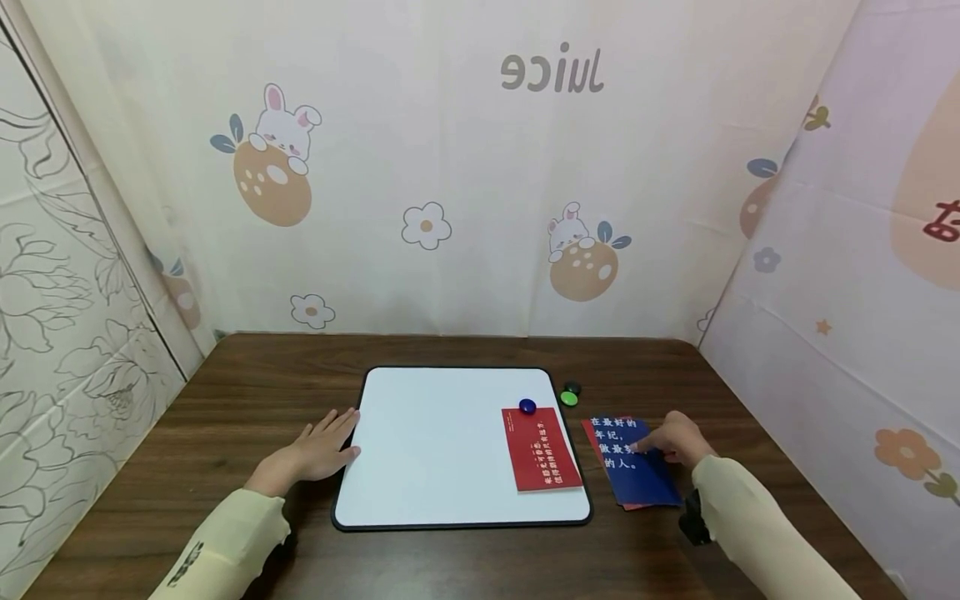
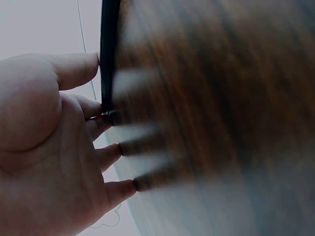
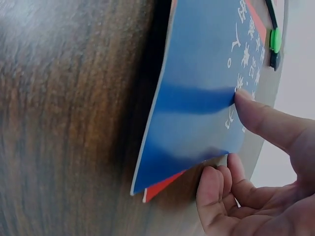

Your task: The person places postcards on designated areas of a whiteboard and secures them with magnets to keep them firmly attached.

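Observation:
A whiteboard (image 1: 435,442) with a black rim lies on the table. My left hand (image 1: 318,450) rests flat at its left edge; in the left wrist view the straight fingers (image 2: 120,192) are on the table and the thumb touches the black rim. My right hand (image 1: 678,439) pinches a blue card (image 1: 637,475) with white writing, thumb on its face and fingers curled at its right edge. Beneath it, partly hidden, lies a red card (image 3: 162,186). Another red card (image 1: 543,467) lies on the board's right side, with a blue round magnet (image 1: 527,406) at its top.
A green magnet (image 1: 569,399) and a black magnet (image 1: 573,388) sit on the wooden table (image 1: 225,400) just past the board's upper right edge. A printed curtain (image 1: 450,167) hangs behind the table, and patterned walls flank it.

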Available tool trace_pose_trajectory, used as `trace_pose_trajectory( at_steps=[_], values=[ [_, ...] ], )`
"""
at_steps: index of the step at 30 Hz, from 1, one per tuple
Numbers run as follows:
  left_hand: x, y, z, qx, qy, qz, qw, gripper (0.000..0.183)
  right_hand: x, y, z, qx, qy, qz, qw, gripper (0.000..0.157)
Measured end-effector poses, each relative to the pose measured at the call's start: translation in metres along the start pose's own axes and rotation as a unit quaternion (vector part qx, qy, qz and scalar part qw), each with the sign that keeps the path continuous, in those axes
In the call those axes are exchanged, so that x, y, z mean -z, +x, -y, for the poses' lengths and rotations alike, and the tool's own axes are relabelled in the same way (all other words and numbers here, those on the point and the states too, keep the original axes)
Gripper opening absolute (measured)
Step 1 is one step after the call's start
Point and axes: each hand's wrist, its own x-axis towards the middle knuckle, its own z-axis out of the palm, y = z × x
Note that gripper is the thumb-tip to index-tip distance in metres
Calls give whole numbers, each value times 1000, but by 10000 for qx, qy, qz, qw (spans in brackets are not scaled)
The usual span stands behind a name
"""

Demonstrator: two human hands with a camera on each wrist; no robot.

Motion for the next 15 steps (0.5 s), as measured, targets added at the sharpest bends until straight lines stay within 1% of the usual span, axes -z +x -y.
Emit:
trace_pose_trajectory(
  at_steps=[8, 15],
  values=[
    [-1, 0, 1, 6, 30, -18, 10000, 64, 2, 1, -3, 11, 168, 120, 9998, 56],
    [-1, -1, 0, -20, -13, -44, 10000, 63, 1, 4, -5, 19, 232, 116, 9997, 62]
  ],
)
